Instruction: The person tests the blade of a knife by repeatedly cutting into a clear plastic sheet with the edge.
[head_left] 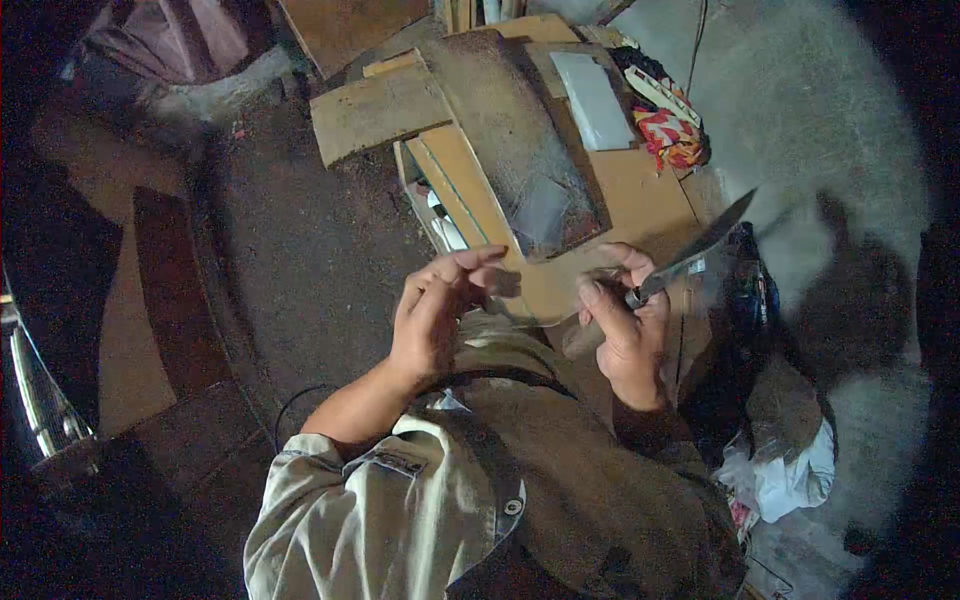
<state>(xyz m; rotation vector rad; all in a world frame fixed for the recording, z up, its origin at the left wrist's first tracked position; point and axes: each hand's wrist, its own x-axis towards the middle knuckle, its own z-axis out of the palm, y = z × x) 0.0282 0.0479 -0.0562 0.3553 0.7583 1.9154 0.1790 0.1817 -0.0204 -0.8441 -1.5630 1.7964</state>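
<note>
My right hand [632, 335] is closed around the handle of a knife [705, 240]. Its dark, pointed blade slants up and to the right, away from my body. Across from it, my left hand [435, 315] is raised with bent fingers, and its fingertips point toward the right hand. A faint see-through edge shows between the two hands, but I cannot make out what it is or whether the left fingers pinch it. Just beyond the hands, a small clear sheet [543, 212] lies on a worn, dusty board [500, 110].
Flat boards [375, 115] are stacked ahead, with a white rectangular piece [593, 100] on them. A red and yellow cloth [672, 138] and a power strip [660, 95] sit at their right end. White plastic bags [795, 470] lie on the floor at right.
</note>
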